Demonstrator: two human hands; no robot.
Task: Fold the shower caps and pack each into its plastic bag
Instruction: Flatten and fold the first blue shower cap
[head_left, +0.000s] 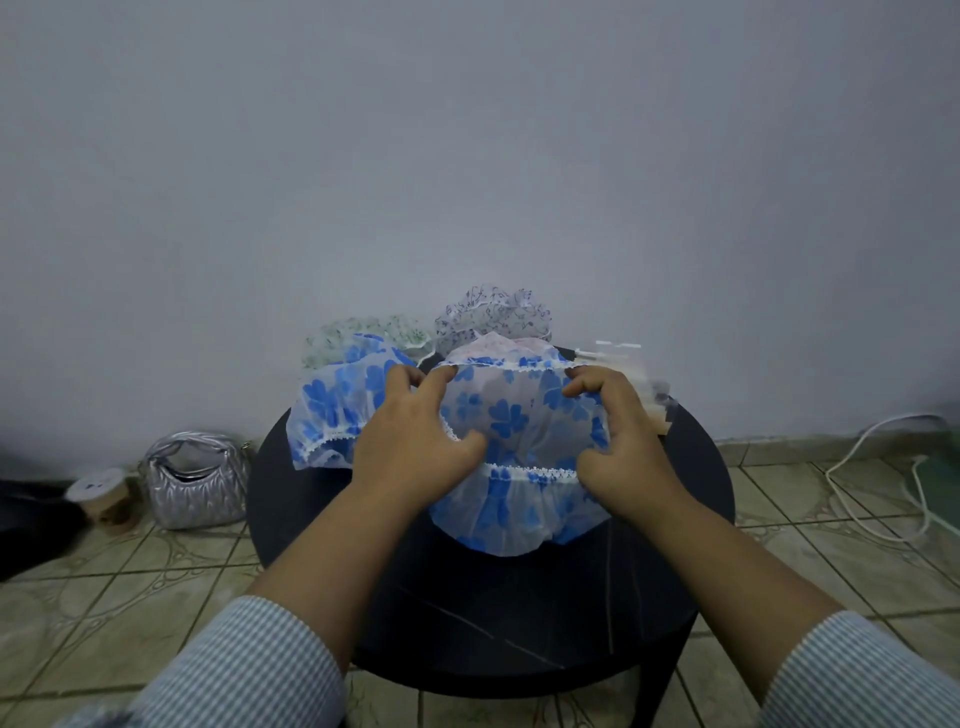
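Holding a translucent white shower cap with blue flower print (511, 441) over a round black surface (519, 613), both hands are curled into its elastic lace rim. The left hand (410, 447) has fingertips hooked on the far edge of the rim and the thumb on the near edge; the right hand (621, 441) does the same on the other side, so each grip is clamped on the cap and the opening is stretched between them. The cap's lower part sags down onto the surface.

A second blue-flowered white shower cap (337, 410) lies to the left, partly behind the left hand and hanging over the surface's edge. Behind it there's a clear cap with small green print (363, 335), and further right a clear ruffled cap with dark blue print (493, 312). Just past the held cap something pinkish-white (493, 345) peeks out, mostly hidden, so hard to say what it is.

Right behind the right hand is a blurry pale stack (644, 379), possibly the plastic bags, but it's smeared and half covered by the hand, so I can't really tell.

On the tiled floor (156, 587) to the left sits a silver quilted handbag (195, 480) and next to it a small round tan container with a white lid (101, 496). A dark shape at the far left is cut off by the frame. White cables (878, 467) loop on the floor at right. Striped blue-white sleeves (244, 670) show at the bottom, cropped.
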